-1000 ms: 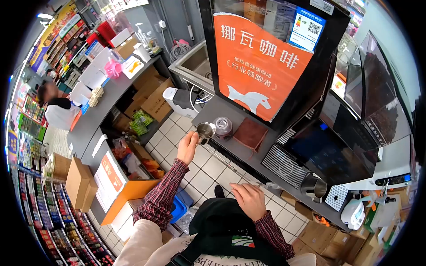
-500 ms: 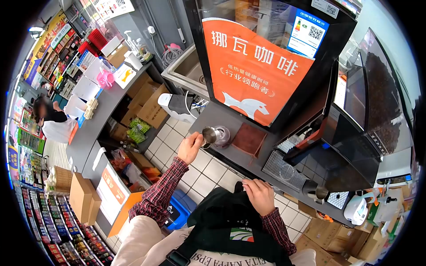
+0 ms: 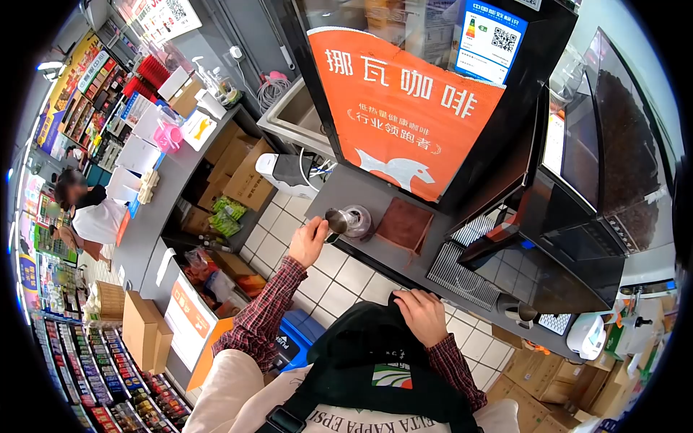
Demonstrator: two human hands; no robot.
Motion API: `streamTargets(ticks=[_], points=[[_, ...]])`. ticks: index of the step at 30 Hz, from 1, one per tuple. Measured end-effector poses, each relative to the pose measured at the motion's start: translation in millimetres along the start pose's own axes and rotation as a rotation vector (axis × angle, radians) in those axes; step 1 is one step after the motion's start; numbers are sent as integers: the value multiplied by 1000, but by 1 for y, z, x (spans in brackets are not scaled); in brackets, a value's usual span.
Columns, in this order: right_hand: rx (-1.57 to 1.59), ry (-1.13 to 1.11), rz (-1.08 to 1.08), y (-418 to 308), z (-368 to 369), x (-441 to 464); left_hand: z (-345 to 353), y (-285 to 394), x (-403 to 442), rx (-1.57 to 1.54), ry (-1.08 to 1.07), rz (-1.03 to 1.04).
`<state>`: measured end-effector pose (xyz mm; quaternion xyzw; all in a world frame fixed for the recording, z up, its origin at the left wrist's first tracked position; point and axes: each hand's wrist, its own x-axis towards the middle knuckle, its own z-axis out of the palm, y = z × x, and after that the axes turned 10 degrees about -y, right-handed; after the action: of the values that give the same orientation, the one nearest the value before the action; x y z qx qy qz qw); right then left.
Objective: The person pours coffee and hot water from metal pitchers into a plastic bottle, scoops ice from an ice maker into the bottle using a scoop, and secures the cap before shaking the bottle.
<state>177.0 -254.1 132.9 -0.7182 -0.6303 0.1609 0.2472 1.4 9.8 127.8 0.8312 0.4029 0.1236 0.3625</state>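
Note:
My left hand (image 3: 309, 242) is closed round a small metal pitcher (image 3: 336, 221), which it holds tilted to the right. The pitcher's mouth is at a clear cup (image 3: 356, 221) on the dark counter (image 3: 346, 189); I cannot make out any liquid passing between them. Beside the cup lies a folded brown cloth (image 3: 405, 226). My right hand (image 3: 421, 316) lies in front of my body, fingers stretched, by the raised edge of the black apron (image 3: 361, 339). Its palm and thumb are hidden.
An orange-signed black cabinet (image 3: 404, 108) stands behind the counter. To the right are a dark machine (image 3: 570, 260), a drip grate (image 3: 462, 276) and another metal pitcher (image 3: 517, 310). A sink (image 3: 296, 115) is at the back, a blue bin (image 3: 299, 335) below. Another person (image 3: 97, 216) stands far left.
The pitcher has tipped a little further towards the cup in my left hand. My right hand stays nearly still. The view has shifted slightly, and another figure shows at the far left.

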Motion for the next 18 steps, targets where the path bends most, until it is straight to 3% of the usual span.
streamTargets(ticks=[18], points=[[29,2,14,5,5,-2,-12,-9,21,137,-84,60]])
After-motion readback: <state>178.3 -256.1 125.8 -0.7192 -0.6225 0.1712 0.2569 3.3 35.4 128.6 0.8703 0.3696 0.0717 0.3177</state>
